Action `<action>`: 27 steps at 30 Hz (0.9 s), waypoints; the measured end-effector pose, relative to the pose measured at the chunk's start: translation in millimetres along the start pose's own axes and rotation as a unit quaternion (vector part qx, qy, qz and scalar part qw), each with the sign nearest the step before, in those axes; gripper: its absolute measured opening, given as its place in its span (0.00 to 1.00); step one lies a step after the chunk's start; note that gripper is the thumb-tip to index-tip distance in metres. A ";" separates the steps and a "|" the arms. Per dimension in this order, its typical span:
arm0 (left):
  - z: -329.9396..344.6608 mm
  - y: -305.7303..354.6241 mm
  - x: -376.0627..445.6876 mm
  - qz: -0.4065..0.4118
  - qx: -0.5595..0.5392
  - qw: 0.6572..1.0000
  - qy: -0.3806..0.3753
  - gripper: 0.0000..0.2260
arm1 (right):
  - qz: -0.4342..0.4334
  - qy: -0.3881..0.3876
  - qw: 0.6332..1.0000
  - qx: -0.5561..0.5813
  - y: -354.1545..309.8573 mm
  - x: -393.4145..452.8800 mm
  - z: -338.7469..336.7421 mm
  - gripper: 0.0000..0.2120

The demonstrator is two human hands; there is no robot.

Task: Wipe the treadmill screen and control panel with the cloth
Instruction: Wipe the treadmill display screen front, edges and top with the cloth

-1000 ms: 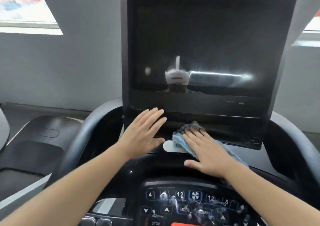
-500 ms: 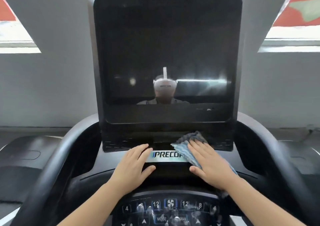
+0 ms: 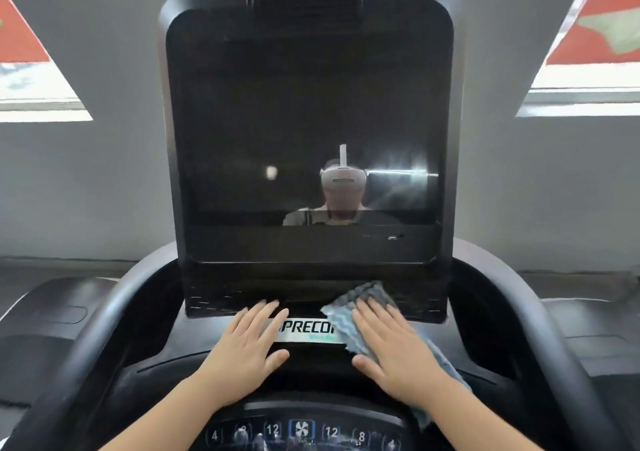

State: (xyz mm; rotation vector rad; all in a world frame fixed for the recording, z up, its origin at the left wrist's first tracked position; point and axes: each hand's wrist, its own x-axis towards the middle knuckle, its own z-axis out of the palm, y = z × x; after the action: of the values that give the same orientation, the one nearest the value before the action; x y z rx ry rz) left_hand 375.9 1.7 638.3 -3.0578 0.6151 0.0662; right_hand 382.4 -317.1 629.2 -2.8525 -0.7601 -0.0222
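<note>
Grey wall behind treadmill screen (image 3: 308, 132), dark w/ glare. Right hand (image 3: 391, 350) flat, fingers straight, pressing blue-grey wavy cloth (image 3: 363, 298) below screen, right of logo strip (image 3: 308, 329). Left hand (image 3: 246, 346) flat, fingers spread, left of cloth.

nameplate (image 3: 308, 329): "PRECOR" | panel buttons (image 3: 301, 431): 4, 12, 12, 8

Bare forearms; no sleeves, rings or watch
</note>
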 end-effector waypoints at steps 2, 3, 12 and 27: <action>-7.2 5.3 -1.4 -0.011 -0.018 0.999 -0.033 0.30 | -0.020 -0.010 0.999 0.025 -15.6 15.7 -2.1 0.33; -11.4 8.9 -0.8 -0.021 -0.035 0.998 -0.051 0.30 | -0.019 -0.016 0.999 0.039 -17.6 17.3 -5.4 0.31; -32.6 88.9 59.9 -0.091 -0.054 0.992 0.066 0.25 | 0.132 0.219 0.966 0.042 37.9 -8.2 2.8 0.18; -35.0 116.3 86.6 -0.186 -0.035 0.976 0.109 0.22 | 0.047 0.366 0.915 -0.163 5.8 37.1 1.5 0.14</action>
State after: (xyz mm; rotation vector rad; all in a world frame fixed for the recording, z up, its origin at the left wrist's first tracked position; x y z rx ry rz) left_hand 412.0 -139.9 667.8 -3.2133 0.0330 -0.2609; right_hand 417.3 -303.5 629.1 -2.8015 -0.4757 -1.2255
